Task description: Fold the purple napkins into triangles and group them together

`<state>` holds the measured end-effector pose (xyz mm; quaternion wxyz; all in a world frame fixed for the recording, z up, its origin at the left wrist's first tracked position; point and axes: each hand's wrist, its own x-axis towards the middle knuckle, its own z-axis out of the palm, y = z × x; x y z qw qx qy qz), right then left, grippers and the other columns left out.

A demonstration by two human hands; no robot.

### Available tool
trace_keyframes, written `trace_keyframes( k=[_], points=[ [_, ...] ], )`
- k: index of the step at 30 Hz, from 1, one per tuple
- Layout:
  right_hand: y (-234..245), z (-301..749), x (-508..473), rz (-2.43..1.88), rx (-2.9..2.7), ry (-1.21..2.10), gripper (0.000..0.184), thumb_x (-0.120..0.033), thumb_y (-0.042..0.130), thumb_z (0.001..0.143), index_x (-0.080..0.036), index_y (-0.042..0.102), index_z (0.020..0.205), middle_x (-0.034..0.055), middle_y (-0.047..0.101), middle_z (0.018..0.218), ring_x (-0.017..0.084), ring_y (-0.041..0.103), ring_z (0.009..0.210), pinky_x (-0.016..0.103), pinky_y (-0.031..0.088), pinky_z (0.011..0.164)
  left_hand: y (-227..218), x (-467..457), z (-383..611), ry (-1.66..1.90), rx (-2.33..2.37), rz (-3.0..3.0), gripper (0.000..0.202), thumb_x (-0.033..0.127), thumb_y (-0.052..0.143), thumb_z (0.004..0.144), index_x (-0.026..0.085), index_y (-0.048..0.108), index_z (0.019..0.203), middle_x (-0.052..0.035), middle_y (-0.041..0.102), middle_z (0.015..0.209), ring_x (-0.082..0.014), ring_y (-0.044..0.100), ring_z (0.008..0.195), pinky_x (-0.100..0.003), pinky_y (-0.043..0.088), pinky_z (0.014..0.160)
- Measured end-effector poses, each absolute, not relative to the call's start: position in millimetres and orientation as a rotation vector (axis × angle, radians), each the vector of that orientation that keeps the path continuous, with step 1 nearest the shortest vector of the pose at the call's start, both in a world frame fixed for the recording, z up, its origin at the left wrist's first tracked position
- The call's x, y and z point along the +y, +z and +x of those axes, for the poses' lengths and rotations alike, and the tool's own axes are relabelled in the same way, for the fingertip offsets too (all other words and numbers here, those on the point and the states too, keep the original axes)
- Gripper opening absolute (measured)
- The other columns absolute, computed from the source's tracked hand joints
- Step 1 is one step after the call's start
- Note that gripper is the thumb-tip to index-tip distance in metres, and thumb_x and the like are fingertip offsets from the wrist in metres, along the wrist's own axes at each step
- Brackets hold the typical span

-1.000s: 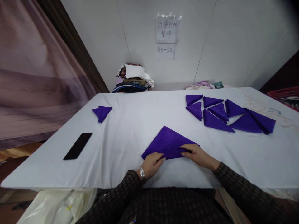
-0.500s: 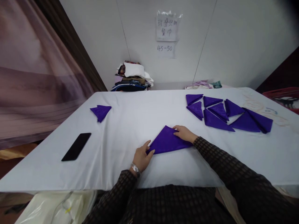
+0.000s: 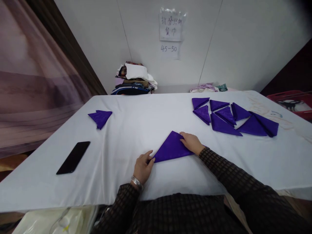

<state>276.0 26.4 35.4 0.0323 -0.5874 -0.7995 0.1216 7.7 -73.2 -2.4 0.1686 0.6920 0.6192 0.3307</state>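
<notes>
Stretching before a pale wall, the white-draped worktop carries a purple cloth near its centre; the left hand, thumb and fingers apart, touches the cloth's left corner, the right hand its upper edge (pinching or not, I cannot tell). Folded purple cloths lie right, a black slab left; a red basket at far right holds something dark.

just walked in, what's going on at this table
A person's left hand is at the left corner of a purple cloth folded into a triangle, while the right hand rests on its far edge. It lies on a white-covered table. More folded purple cloths lie farther right; another purple cloth lies on the left.
</notes>
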Motion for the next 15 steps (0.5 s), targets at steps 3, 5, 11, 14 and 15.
trace_keyframes(
  k=[3, 5, 11, 14, 15],
  points=[
    [32.9, 274.9, 26.5, -1.781, -2.482, 0.322, 0.030, -0.027, 0.044, 0.091, -0.019, 0.050, 0.119, 0.0101, 0.063, 0.111, 0.023, 0.059, 0.098, 0.029, 0.039, 0.079, -1.6, -74.1, 9.0, 0.934, 1.773, 1.992, 0.030, 0.028, 0.052, 0.081, 0.021, 0.059, 0.109, -0.0004, 0.066, 0.076, -0.0197, 0.060, 0.079, -0.038, 0.048, 0.079],
    [31.2, 274.3, 26.3, -1.767, -2.489, 0.294, 0.029, -0.027, 0.043, 0.092, -0.019, 0.050, 0.119, 0.0108, 0.063, 0.110, 0.023, 0.059, 0.097, 0.029, 0.038, 0.079, -1.4, -74.3, 10.3, 0.925, 1.785, 2.007, 0.029, 0.027, 0.051, 0.082, 0.021, 0.058, 0.110, -0.0011, 0.066, 0.077, -0.0202, 0.060, 0.080, -0.038, 0.047, 0.078],
    [26.8, 273.2, 23.6, -1.763, -2.524, 0.161, 0.031, -0.032, 0.039, 0.094, -0.017, 0.050, 0.118, 0.0113, 0.063, 0.103, 0.023, 0.059, 0.092, 0.031, 0.037, 0.079, -3.6, -74.3, 13.1, 0.885, 1.820, 2.055, 0.030, 0.024, 0.047, 0.084, 0.019, 0.056, 0.112, -0.0028, 0.066, 0.077, -0.0211, 0.059, 0.081, -0.038, 0.046, 0.076],
    [23.5, 273.5, 22.1, -1.752, -2.509, 0.066, 0.031, -0.034, 0.040, 0.094, -0.017, 0.050, 0.118, 0.0100, 0.062, 0.101, 0.023, 0.057, 0.091, 0.032, 0.037, 0.078, -3.4, -74.7, 14.3, 0.854, 1.857, 2.087, 0.030, 0.022, 0.046, 0.084, 0.018, 0.056, 0.112, -0.0040, 0.066, 0.080, -0.0216, 0.058, 0.082, -0.037, 0.046, 0.076],
    [22.1, 273.8, 21.8, -1.755, -2.493, 0.038, 0.032, -0.034, 0.040, 0.094, -0.017, 0.050, 0.118, 0.0099, 0.062, 0.100, 0.023, 0.057, 0.091, 0.032, 0.038, 0.078, -2.8, -74.8, 14.8, 0.833, 1.867, 2.100, 0.030, 0.021, 0.046, 0.084, 0.018, 0.056, 0.112, -0.0044, 0.067, 0.080, -0.0219, 0.058, 0.083, -0.037, 0.045, 0.076]
  ],
)
